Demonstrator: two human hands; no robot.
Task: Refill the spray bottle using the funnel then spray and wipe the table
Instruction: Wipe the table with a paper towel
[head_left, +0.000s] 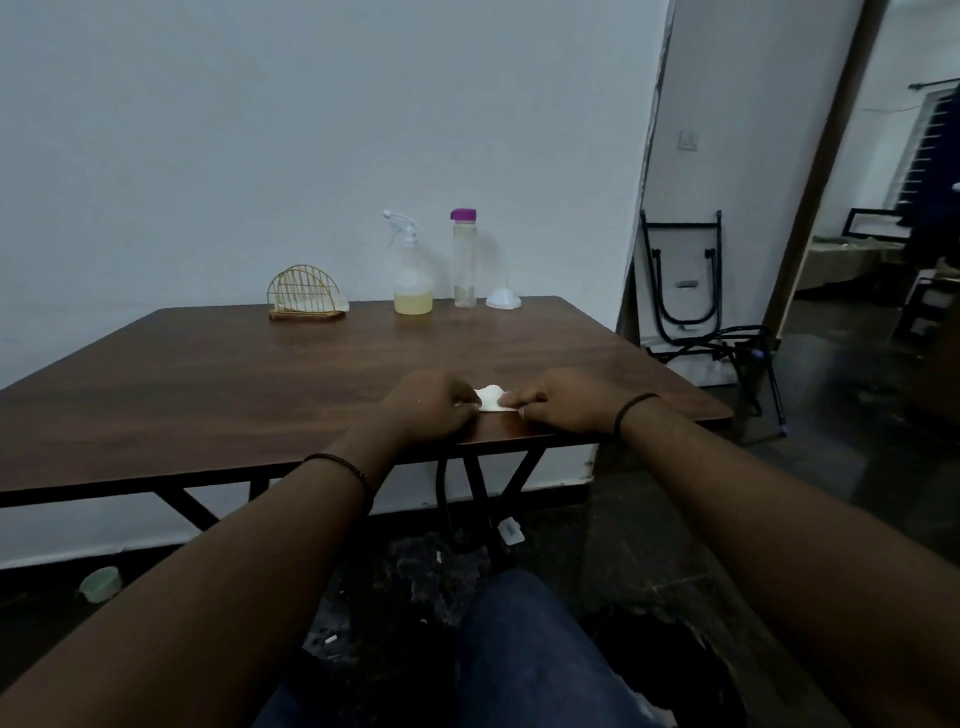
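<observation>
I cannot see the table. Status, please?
Left hand and right hand pinch white tissue at near edge. Spray bottle capped, far side. Nothing between.

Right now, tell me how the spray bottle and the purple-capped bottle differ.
The spray bottle has a white trigger head; the purple-capped bottle has a plain screw cap. The spray bottle widens to a round base, while the capped one is a slim straight cylinder. Yellowish liquid fills the spray bottle's bottom; the capped bottle looks almost empty. Both are clear, upright and stand at the table's far edge.
</observation>
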